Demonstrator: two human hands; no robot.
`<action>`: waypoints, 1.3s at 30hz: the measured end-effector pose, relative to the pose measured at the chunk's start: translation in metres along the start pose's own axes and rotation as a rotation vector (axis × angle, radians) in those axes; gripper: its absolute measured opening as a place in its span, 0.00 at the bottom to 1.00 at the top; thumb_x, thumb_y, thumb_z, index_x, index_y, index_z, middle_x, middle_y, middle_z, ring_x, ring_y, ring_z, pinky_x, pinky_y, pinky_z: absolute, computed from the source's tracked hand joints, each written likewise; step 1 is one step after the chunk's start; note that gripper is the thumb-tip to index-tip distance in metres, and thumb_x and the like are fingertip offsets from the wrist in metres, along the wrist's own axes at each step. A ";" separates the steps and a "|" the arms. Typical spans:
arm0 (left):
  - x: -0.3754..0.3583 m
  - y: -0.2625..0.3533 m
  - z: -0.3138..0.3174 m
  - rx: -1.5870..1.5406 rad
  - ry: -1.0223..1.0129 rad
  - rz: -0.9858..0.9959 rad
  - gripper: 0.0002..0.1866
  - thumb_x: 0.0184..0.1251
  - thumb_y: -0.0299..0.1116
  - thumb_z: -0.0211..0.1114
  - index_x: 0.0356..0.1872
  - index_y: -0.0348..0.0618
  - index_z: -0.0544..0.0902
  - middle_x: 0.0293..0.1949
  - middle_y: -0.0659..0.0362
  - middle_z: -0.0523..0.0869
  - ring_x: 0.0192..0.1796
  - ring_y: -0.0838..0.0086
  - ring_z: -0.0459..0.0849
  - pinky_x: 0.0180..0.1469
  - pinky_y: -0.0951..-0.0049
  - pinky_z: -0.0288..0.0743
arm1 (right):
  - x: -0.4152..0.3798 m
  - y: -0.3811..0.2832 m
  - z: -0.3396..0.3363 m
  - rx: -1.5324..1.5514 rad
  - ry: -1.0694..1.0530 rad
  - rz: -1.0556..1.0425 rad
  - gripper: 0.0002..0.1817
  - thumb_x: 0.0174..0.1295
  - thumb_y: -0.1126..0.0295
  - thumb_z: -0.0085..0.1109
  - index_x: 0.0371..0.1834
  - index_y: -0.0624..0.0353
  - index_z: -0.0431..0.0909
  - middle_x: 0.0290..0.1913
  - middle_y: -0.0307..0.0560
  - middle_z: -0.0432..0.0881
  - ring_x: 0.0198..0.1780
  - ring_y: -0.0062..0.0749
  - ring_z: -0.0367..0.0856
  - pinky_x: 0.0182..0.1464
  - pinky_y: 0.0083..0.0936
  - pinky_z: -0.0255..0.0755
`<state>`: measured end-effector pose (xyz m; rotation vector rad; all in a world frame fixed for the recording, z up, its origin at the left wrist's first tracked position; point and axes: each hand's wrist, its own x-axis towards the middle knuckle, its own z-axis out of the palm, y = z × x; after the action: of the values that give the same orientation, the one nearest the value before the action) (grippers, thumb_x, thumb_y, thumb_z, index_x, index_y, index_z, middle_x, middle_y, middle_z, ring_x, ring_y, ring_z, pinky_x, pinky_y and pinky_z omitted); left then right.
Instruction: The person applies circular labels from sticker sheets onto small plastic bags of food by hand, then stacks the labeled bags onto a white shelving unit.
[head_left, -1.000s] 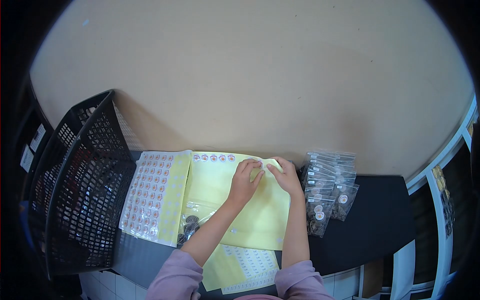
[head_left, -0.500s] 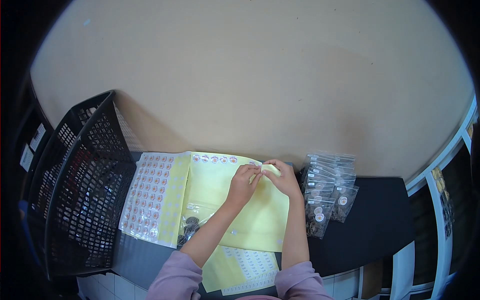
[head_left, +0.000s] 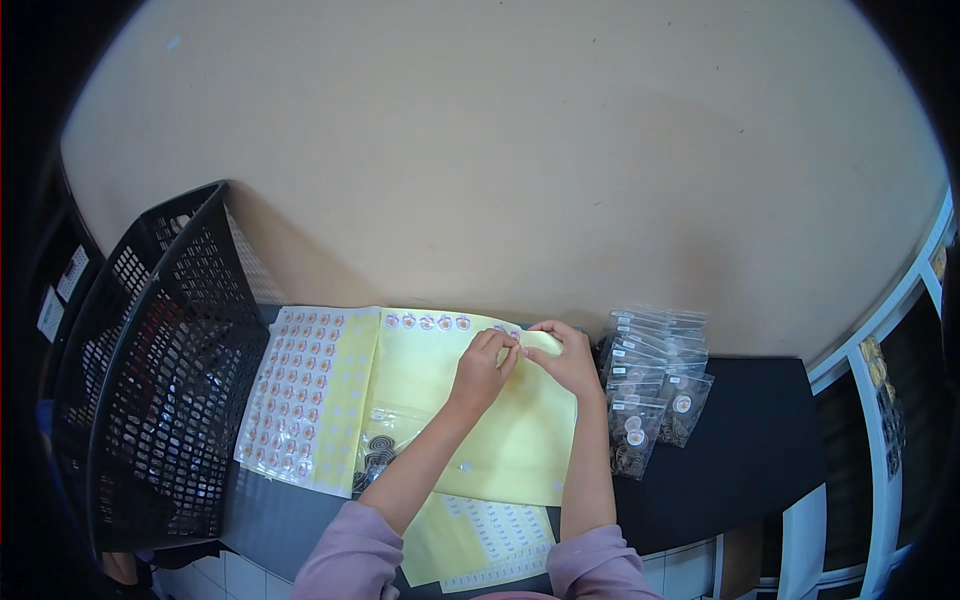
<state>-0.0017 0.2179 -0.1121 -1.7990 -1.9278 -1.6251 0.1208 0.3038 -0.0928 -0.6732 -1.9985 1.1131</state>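
My left hand (head_left: 482,370) has its thumb and fingers pinched on a small round sticker (head_left: 514,336) at the top edge of a yellow backing sheet (head_left: 470,400). Close by on the right, my right hand (head_left: 565,360) grips that sheet's upper right edge between thumb and fingers. A short row of round stickers (head_left: 427,322) runs along the sheet's top. Under my left forearm, partly hidden, a clear bag with dark coiled items (head_left: 378,450) lies on the sheet.
A full sticker sheet (head_left: 290,390) lies left, beside a tall black basket (head_left: 170,400). Nearer me is a sheet of small labels (head_left: 495,540). Several filled, labelled bags (head_left: 640,420) overlap at right on the black table (head_left: 740,450). Part of another person (head_left: 120,567) shows lower left.
The sheet's upper right corner, bent up before, now lies flatter. A sticker now shows at my left fingertips. Part of another person has appeared at lower left.
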 end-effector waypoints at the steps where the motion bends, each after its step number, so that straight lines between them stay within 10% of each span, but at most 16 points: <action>1: 0.001 0.000 0.000 -0.001 0.000 0.001 0.05 0.50 0.24 0.63 0.27 0.38 0.76 0.31 0.58 0.79 0.39 0.67 0.77 0.40 0.70 0.73 | 0.000 0.000 0.000 0.002 0.012 0.007 0.16 0.42 0.71 0.66 0.34 0.65 0.75 0.34 0.47 0.80 0.39 0.27 0.78 0.44 0.21 0.69; 39: 0.005 -0.010 -0.001 -0.198 0.022 -0.199 0.04 0.58 0.23 0.56 0.30 0.31 0.71 0.33 0.52 0.75 0.34 0.68 0.79 0.38 0.74 0.76 | -0.001 0.006 -0.004 0.039 0.060 0.114 0.14 0.41 0.75 0.68 0.32 0.63 0.74 0.30 0.42 0.80 0.31 0.19 0.75 0.34 0.16 0.70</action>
<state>-0.0114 0.2229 -0.1144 -1.6888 -2.0598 -1.9532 0.1253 0.3080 -0.0964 -0.7996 -1.9034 1.1819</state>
